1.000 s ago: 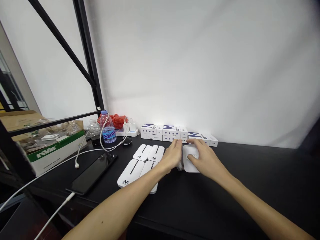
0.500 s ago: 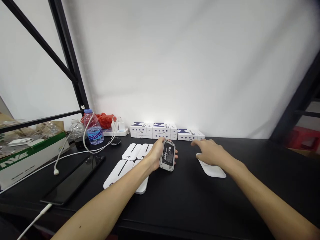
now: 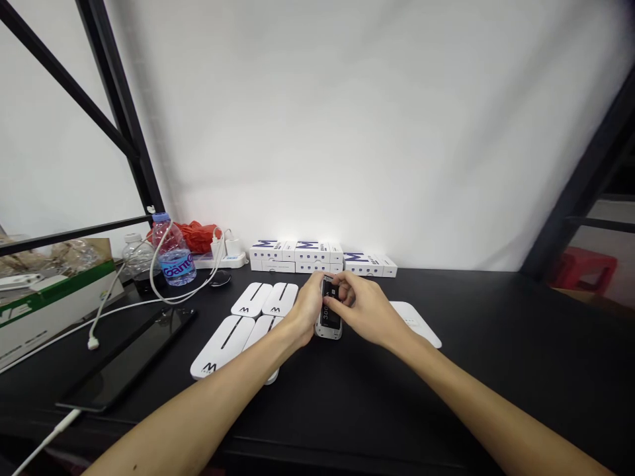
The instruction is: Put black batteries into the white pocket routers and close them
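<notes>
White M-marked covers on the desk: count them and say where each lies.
4: the back left cover, the back right cover, the front left cover, and the front right cover, partly under the left forearm. Others may be hidden.

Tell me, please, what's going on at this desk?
A person is handling a small grey-edged device with both hands. The left hand holds it, while the fingers of the right hand rest on the black battery in its back, marked with a partly hidden capacity. Four white oblong units marked M lie to the left on the black desk, a white cover lies to the right, and white boxes stand along the back.
</notes>
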Motion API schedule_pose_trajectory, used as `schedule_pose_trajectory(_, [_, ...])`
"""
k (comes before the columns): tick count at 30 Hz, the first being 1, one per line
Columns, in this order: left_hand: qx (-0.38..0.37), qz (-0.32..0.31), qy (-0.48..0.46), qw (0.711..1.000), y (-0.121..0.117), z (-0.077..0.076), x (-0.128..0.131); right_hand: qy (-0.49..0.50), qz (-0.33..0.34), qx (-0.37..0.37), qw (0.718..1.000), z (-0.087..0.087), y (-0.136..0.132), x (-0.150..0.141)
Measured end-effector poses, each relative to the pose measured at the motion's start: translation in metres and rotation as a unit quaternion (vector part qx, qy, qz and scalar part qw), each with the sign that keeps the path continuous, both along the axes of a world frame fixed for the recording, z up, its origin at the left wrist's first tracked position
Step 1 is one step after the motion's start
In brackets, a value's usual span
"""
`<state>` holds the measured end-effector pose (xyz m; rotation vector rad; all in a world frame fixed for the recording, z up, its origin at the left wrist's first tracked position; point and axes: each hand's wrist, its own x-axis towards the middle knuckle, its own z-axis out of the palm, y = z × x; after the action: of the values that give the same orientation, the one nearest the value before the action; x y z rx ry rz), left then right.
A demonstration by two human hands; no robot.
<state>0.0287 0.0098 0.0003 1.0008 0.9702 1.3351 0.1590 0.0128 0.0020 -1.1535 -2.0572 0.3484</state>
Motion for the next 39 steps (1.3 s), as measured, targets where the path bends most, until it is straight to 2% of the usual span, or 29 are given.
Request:
schedule_pose_trajectory(4, [0.024, -0.015, 0.023, 0.999, -0.007, 0.004, 0.003, 0.031, 0.013, -0.01, 0.999, 0.003, -0.001, -0.001])
schedule_pose_trajectory(8, [0.004, 0.036, 0.008, 0.999, -0.007, 0.006, 0.004, 0.069, -0.002, 0.013, 0.997, 0.002, 0.001, 0.0])
schedule_pose_trajectory(11, [-0.037, 0.062, -0.04, 0.997, -0.003, 0.008, 0.002, 0.139, 0.026, -0.016, 0.99, -0.001, 0.001, -0.002])
schedule_pose_trajectory(14, [-0.059, 0.062, -0.083, 0.993, 0.0, 0.01, 0.0, 0.234, 0.052, -0.066, 0.969, -0.003, 0.002, -0.007])
schedule_pose_trajectory(16, [-0.068, 0.043, -0.093, 0.992, 0.0, 0.011, 0.0, 0.328, 0.066, -0.117, 0.935, -0.001, 0.004, -0.008])
schedule_pose_trajectory(17, [-0.074, 0.03, -0.094, 0.992, 0.0, 0.012, 0.0, 0.389, 0.073, -0.15, 0.906, 0.001, 0.005, -0.008])
schedule_pose_trajectory(20, [-0.089, -0.024, -0.101, 0.991, -0.001, 0.012, 0.0, 0.563, 0.095, -0.247, 0.783, 0.008, 0.01, 0.0])
schedule_pose_trajectory(22, [-0.091, -0.065, -0.11, 0.988, -0.001, 0.011, -0.001, 0.633, 0.114, -0.29, 0.708, 0.01, 0.015, 0.008])
schedule_pose_trajectory(23, [-0.09, -0.083, -0.113, 0.986, -0.001, 0.011, -0.001, 0.653, 0.124, -0.302, 0.683, 0.011, 0.017, 0.013])
schedule_pose_trajectory(25, [-0.092, -0.109, -0.117, 0.983, 0.0, 0.01, -0.003, 0.665, 0.141, -0.311, 0.664, 0.012, 0.021, 0.019])
schedule_pose_trajectory(28, [-0.101, -0.141, -0.111, 0.979, 0.001, 0.01, -0.005, 0.636, 0.145, -0.309, 0.692, 0.012, 0.022, 0.022])
schedule_pose_trajectory(34, [-0.096, -0.174, -0.108, 0.974, 0.002, 0.007, -0.001, 0.559, 0.083, -0.251, 0.786, 0.01, 0.019, 0.008])
schedule_pose_trajectory(39, [-0.098, -0.172, -0.101, 0.975, 0.001, 0.007, 0.002, 0.473, 0.089, -0.195, 0.855, 0.003, 0.022, 0.006])
